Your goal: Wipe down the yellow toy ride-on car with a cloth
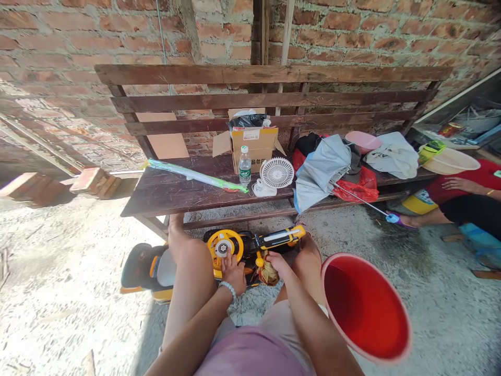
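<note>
A yellow and black toy ride-on car (164, 269) lies on its side on the concrete floor between my knees. My left hand (233, 272) rests on the car just under its yellow steering wheel (224, 245), fingers curled against the body. My right hand (276, 260) is closed on a crumpled brownish rag (268, 273) pressed against the car near the yellow-and-black bar (279, 237).
A red plastic basin (366, 308) stands by my right knee. A dark wooden bench (176, 190) behind the car holds a water bottle (245, 166), small white fan (275, 175), cardboard box (252, 143), grey umbrella (324, 169) and clothes. Another person (465, 193) sits at right. Bricks (94, 180) lie at left.
</note>
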`<state>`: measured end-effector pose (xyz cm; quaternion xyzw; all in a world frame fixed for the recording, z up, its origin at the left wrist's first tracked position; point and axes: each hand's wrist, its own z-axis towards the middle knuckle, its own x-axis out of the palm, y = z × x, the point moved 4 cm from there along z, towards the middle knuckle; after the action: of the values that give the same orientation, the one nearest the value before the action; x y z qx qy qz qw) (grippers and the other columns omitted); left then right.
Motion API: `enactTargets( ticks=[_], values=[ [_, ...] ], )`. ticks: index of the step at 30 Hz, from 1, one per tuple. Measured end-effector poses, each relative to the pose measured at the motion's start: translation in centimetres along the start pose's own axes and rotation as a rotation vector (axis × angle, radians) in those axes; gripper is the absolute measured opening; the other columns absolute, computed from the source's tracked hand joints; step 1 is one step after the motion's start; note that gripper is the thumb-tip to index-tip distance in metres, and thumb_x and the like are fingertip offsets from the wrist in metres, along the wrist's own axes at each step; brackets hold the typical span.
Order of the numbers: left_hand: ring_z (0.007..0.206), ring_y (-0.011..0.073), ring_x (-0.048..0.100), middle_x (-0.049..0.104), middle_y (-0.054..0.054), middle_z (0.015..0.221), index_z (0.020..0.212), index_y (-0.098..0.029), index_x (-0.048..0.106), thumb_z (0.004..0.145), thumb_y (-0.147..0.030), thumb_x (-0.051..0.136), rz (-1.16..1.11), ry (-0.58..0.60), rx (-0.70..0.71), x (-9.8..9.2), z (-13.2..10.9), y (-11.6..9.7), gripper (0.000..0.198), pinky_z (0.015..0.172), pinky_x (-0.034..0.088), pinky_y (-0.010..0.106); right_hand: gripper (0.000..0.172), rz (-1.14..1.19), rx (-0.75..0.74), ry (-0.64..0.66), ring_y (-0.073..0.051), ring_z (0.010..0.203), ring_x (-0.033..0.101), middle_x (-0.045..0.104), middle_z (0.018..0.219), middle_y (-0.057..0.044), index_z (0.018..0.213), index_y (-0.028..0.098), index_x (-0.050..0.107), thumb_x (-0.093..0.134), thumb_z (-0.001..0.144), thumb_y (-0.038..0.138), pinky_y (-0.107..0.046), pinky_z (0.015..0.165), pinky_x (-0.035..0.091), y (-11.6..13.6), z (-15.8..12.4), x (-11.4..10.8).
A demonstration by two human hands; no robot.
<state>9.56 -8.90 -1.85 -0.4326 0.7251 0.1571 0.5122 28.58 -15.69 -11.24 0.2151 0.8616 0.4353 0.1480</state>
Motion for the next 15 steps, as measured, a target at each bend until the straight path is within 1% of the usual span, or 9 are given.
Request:
enactTargets(
  ticks=[1,3,5,6,8,10,11,13,15],
  values=[
    [0.171,0.0397,0.0,0.041,0.018,0.171,0.134,-0.02,0.072,0.085,-0.028,0.06,-0.004,0.005,0.001,0.0,0.0,0.0,0.052,0.136,0.006,0.063,0.017,-0.007,-0.001,-0.001,-0.023,0.07,0.069,0.071,0.068,-0.002,0.077,0.02,0.072,0.073,0.067,0.034,-0.034,0.07,0.056,0.0,-0.1,-0.1],
    [0.171,0.041,0.0,0.04,0.019,0.172,0.135,-0.019,0.072,0.084,-0.028,0.06,-0.021,0.016,0.0,-0.2,-0.1,-0.1,0.052,0.136,0.006,0.064,0.014,-0.064,-0.042,-0.02,-0.021,0.069,0.066,0.07,0.067,-0.001,0.076,0.019,0.073,0.071,0.066,0.029,-0.032,0.068,0.054,0.6,-0.6,-1.2],
    [0.171,0.0423,0.0,0.04,0.021,0.171,0.134,-0.018,0.072,0.084,-0.028,0.061,-0.038,0.02,-0.006,-0.5,-0.2,-0.3,0.053,0.136,0.006,0.065,0.014,-0.152,-0.134,-0.062,-0.022,0.071,0.066,0.07,0.07,-0.001,0.077,0.019,0.075,0.068,0.067,0.027,-0.032,0.068,0.054,2.2,-1.3,-2.9],
    [0.171,0.0425,0.0,0.04,0.021,0.171,0.134,-0.017,0.072,0.084,-0.028,0.061,-0.04,0.02,-0.007,-0.7,-0.3,-0.5,0.053,0.135,0.006,0.065,0.016,-0.201,-0.189,-0.093,-0.023,0.074,0.067,0.072,0.073,-0.002,0.08,0.02,0.076,0.068,0.068,0.026,-0.033,0.07,0.055,3.4,-1.5,-4.0],
    [0.171,0.0417,0.002,0.042,0.022,0.169,0.135,-0.017,0.072,0.084,-0.027,0.061,-0.031,0.014,-0.01,-1.0,-0.4,-0.7,0.053,0.135,0.007,0.064,0.021,-0.283,-0.294,-0.183,-0.025,0.082,0.07,0.075,0.082,-0.004,0.088,0.021,0.077,0.066,0.071,0.026,-0.037,0.077,0.058,6.7,-1.7,-6.0],
    [0.171,0.0407,0.005,0.045,0.021,0.167,0.136,-0.018,0.072,0.084,-0.027,0.061,-0.012,0.015,-0.02,-1.2,-0.5,-0.9,0.054,0.135,0.008,0.063,0.027,-0.356,-0.379,-0.304,-0.029,0.094,0.072,0.077,0.093,-0.006,0.099,0.022,0.077,0.063,0.075,0.026,-0.043,0.089,0.061,10.8,-1.3,-7.6],
    [0.171,0.0405,0.006,0.046,0.02,0.166,0.137,-0.018,0.072,0.085,-0.026,0.06,-0.001,0.019,-0.026,-1.2,-0.5,-0.9,0.055,0.135,0.009,0.063,0.032,-0.368,-0.405,-0.346,-0.03,0.103,0.072,0.078,0.102,-0.007,0.106,0.023,0.077,0.062,0.077,0.025,-0.046,0.097,0.059,12.9,-0.9,-8.1],
    [0.171,0.0403,0.007,0.047,0.02,0.166,0.139,-0.019,0.071,0.086,-0.025,0.059,0.024,0.019,-0.037,-0.9,-0.3,-0.8,0.055,0.134,0.011,0.063,0.041,-0.392,-0.459,-0.395,-0.029,0.119,0.07,0.077,0.121,-0.008,0.12,0.024,0.076,0.062,0.082,0.025,-0.045,0.108,0.055,16.8,0.1,-8.3],
    [0.17,0.0404,0.008,0.048,0.018,0.166,0.142,-0.02,0.07,0.087,-0.024,0.058,0.055,-0.003,-0.037,-0.6,0.1,-0.5,0.057,0.134,0.011,0.062,0.048,-0.562,-0.53,-0.377,-0.027,0.131,0.065,0.072,0.139,-0.009,0.136,0.023,0.07,0.055,0.09,0.024,-0.043,0.112,0.053,19.7,1.2,-7.0]
  ],
)
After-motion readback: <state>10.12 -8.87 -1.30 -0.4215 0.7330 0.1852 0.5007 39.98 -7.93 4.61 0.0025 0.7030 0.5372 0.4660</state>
